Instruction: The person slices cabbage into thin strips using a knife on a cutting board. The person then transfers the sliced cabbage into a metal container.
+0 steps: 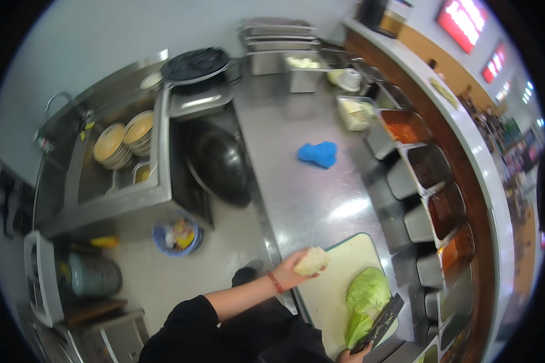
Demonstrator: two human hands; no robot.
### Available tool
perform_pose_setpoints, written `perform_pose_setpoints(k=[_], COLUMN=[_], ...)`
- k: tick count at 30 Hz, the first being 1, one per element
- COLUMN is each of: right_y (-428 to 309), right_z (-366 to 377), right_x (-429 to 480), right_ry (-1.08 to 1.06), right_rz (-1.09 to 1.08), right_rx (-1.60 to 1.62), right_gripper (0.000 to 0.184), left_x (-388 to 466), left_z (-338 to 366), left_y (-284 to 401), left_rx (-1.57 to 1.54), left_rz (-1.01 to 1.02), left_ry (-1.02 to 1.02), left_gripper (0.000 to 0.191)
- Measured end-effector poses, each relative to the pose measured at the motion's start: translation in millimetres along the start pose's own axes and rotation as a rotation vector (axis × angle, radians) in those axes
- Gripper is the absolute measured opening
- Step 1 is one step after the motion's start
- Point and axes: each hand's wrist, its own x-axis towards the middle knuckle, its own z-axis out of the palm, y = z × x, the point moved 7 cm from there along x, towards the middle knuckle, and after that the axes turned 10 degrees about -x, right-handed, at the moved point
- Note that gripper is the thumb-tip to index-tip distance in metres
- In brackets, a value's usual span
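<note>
My left hand [293, 272], with a red band at the wrist, holds a pale, rounded piece of food [312, 261], possibly a cut vegetable. It is above the left edge of a cream cutting board [331, 290] with a green rim. My right hand [356, 355], partly cut off by the lower picture edge, grips a dark, broad-bladed knife [381, 321]; pale bits cling to its blade. Left of the blade, a head of green lettuce [368, 290] lies on the board with leaves hanging loose towards me. The knife overlaps the lettuce's right side in view.
A blue cloth [318, 153] lies on the steel counter [281, 190]. Sauce pans [404, 127] line the right side below a white ledge [477, 154]. Left are a sink with stacked bowls [110, 143], a large black wok [220, 163], and a blue waste basket [175, 238] on the floor.
</note>
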Motion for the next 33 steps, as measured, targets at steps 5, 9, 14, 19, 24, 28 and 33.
perform_pose_setpoints(k=[5, 9, 14, 19, 24, 28, 33], right_y=[56, 43, 25, 17, 59, 50, 47], right_z=[24, 16, 7, 7, 36, 29, -5], right_x=[19, 18, 9, 4, 20, 24, 4], right_ry=[0.084, -0.044, -0.015, -0.021, 0.008, 0.039, 0.240], right_rz=[-0.033, 0.076, 0.046, 0.007, -0.033, -0.007, 0.009], right_rx=[-0.120, -0.109, -0.121, -0.114, -0.055, 0.017, 0.281], right_gripper=[0.057, 0.058, 0.057, 0.054, 0.069, 0.061, 0.059], left_x=[-84, -169, -279, -275, -117, -29, 9], left_z=[-100, -198, -254, -258, -129, 3, 72], left_y=[52, 75, 176, 215, 167, 84, -55], left_rx=[-0.292, -0.414, -0.114, 0.554, 1.356, 1.661, 1.812], left_rz=[0.403, 0.616, 0.921, 0.687, 0.839, 0.756, 0.464], left_ry=[0.365, 0.883, 1.329, 1.509, 0.882, 0.310, -0.564], left_gripper=[0.041, 0.033, 0.049, 0.032, 0.009, 0.009, 0.017])
